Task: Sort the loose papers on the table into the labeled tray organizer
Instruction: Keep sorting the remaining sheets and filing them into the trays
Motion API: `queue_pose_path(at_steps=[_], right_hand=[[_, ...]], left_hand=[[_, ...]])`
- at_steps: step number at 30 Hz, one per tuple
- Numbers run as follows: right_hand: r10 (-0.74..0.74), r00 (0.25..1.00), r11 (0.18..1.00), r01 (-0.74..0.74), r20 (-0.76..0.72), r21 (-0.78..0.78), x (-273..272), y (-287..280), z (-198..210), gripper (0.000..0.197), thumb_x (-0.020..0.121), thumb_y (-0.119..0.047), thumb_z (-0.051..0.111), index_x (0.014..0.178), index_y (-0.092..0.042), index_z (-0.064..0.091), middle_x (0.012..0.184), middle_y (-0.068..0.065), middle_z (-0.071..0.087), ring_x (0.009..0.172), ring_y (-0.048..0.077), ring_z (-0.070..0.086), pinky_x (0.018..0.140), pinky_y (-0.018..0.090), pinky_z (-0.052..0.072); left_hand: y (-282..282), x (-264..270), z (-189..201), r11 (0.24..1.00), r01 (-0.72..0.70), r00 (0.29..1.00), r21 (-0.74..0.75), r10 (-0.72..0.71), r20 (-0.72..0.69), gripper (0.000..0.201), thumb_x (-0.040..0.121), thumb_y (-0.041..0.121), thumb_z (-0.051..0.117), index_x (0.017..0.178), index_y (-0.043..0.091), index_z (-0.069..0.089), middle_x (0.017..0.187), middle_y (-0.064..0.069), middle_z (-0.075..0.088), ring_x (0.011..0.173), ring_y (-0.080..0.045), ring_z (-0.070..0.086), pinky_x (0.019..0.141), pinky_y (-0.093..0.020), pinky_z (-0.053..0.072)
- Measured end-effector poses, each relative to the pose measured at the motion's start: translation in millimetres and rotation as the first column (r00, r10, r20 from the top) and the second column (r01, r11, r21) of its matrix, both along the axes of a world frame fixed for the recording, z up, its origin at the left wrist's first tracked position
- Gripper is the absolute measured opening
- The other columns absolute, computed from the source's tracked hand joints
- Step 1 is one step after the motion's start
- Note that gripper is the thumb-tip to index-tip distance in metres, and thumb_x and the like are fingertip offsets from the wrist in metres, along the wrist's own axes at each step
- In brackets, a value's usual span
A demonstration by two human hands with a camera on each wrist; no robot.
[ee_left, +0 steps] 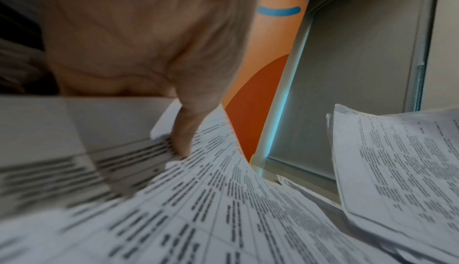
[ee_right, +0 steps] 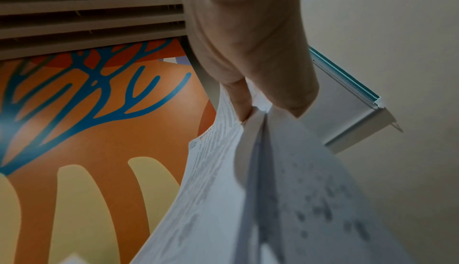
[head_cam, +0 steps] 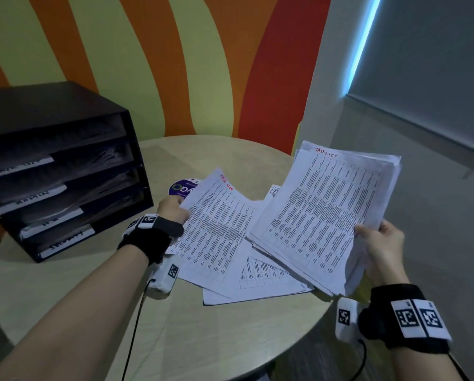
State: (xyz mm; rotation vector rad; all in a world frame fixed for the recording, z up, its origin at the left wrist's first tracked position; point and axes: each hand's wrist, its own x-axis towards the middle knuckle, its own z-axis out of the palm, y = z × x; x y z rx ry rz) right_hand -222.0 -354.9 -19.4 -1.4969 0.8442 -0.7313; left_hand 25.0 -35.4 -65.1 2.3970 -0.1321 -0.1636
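Note:
My right hand (head_cam: pixel 379 243) grips a thick stack of printed papers (head_cam: pixel 326 215) by its lower right corner, lifted above the table; red writing at its top reads "TASKLIST". In the right wrist view the thumb and fingers (ee_right: pixel 250 91) pinch that stack (ee_right: pixel 248 199). My left hand (head_cam: pixel 172 209) pinches the left edge of a single printed sheet (head_cam: pixel 216 229) with red writing at its top; its thumb (ee_left: pixel 183 130) presses on the sheet (ee_left: pixel 223 199). More sheets (head_cam: pixel 258 281) lie on the table under both. The black tray organizer (head_cam: pixel 59 171) with white labels stands at the left.
The round beige table (head_cam: pixel 120 312) carries a purple round disc (head_cam: pixel 181 187) partly under the left sheet. A striped orange and green wall stands behind, a grey blind (head_cam: pixel 423 78) at the right. The table edge curves close below my right wrist.

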Motion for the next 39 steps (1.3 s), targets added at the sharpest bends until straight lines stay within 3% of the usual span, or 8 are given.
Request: queue_pose_path(at_steps=[7,10,17,24,29,34,36,39], right_hand=[[-0.007,0.999,1.000,0.007,-0.033,0.007,1,-1,-5,0.011,0.085,0.005,0.055,0.094,0.011,0.057,0.107,0.031,0.063,0.081,0.029,0.061,0.090,0.062,0.047],[0.020,0.999,1.000,-0.020,-0.033,-0.012,2,1,-4,0.006,0.086,0.004,0.055,0.090,0.005,0.060,0.103,0.029,0.065,0.083,0.032,0.064,0.090,0.062,0.049],[0.206,0.974,0.978,-0.205,0.093,-0.022,5,30,17,0.020,0.090,0.003,0.055,0.086,-0.015,0.065,0.075,-0.002,0.072,0.067,0.012,0.069,0.067,0.032,0.055],[0.250,0.936,0.967,-0.256,0.249,-0.007,21,54,17,0.021,0.101,-0.019,0.049,0.102,-0.008,0.067,0.088,-0.001,0.074,0.081,0.014,0.070,0.063,0.023,0.057],[0.281,0.923,0.957,-0.251,0.264,-0.142,22,60,16,0.033,0.102,-0.033,0.046,0.129,-0.016,0.054,0.118,-0.002,0.066,0.109,0.011,0.063,0.093,0.033,0.051],[0.314,0.929,0.879,-0.208,0.193,-0.428,16,63,30,0.034,0.100,-0.007,0.041,0.125,-0.029,0.047,0.111,-0.012,0.061,0.101,0.004,0.060,0.085,0.032,0.053],[0.339,0.893,0.871,-0.180,0.295,-0.457,12,64,40,0.038,0.100,-0.002,0.039,0.126,-0.029,0.047,0.112,-0.015,0.060,0.104,0.000,0.058,0.083,0.020,0.050],[0.357,0.867,0.870,-0.174,0.347,-0.462,11,61,41,0.032,0.100,-0.006,0.046,0.124,-0.027,0.046,0.113,-0.011,0.060,0.103,-0.002,0.059,0.082,0.015,0.047]], left_hand=[[22,-8,54,0.747,0.009,0.985,-0.665,0.110,0.136,0.014,0.090,0.009,0.059,0.098,0.014,0.070,0.092,-0.013,0.071,0.081,-0.028,0.069,0.073,-0.041,0.054],[18,-19,84,0.694,0.080,0.973,-0.715,0.101,0.206,0.023,0.094,0.001,0.056,0.113,0.010,0.064,0.093,0.000,0.069,0.071,-0.003,0.070,0.064,-0.022,0.058],[-36,-45,96,0.712,0.182,0.981,-0.678,-0.084,0.175,0.013,0.095,0.001,0.053,0.103,0.005,0.062,0.086,-0.003,0.066,0.058,0.000,0.064,0.057,-0.027,0.052],[-89,-68,76,0.728,0.177,0.984,-0.663,-0.140,0.109,0.031,0.097,0.005,0.051,0.128,0.001,0.046,0.114,-0.008,0.061,0.085,-0.004,0.058,0.054,-0.001,0.044],[-98,-77,77,0.724,0.240,0.971,-0.647,-0.184,0.153,0.038,0.092,-0.006,0.053,0.128,0.003,0.045,0.112,-0.007,0.060,0.085,-0.006,0.060,0.059,-0.008,0.050],[-99,-82,93,0.714,0.408,0.900,-0.569,-0.208,0.383,0.027,0.098,0.009,0.049,0.124,0.011,0.047,0.120,-0.005,0.060,0.110,-0.020,0.060,0.096,-0.034,0.050],[-100,-83,102,0.679,0.446,0.870,-0.583,-0.175,0.462,0.027,0.098,0.005,0.048,0.123,0.014,0.044,0.116,-0.002,0.059,0.107,-0.014,0.059,0.094,-0.025,0.049],[-101,-81,101,0.680,0.460,0.852,-0.571,-0.157,0.500,0.022,0.097,0.006,0.049,0.116,0.015,0.044,0.112,-0.013,0.061,0.097,-0.027,0.061,0.085,-0.040,0.053]])
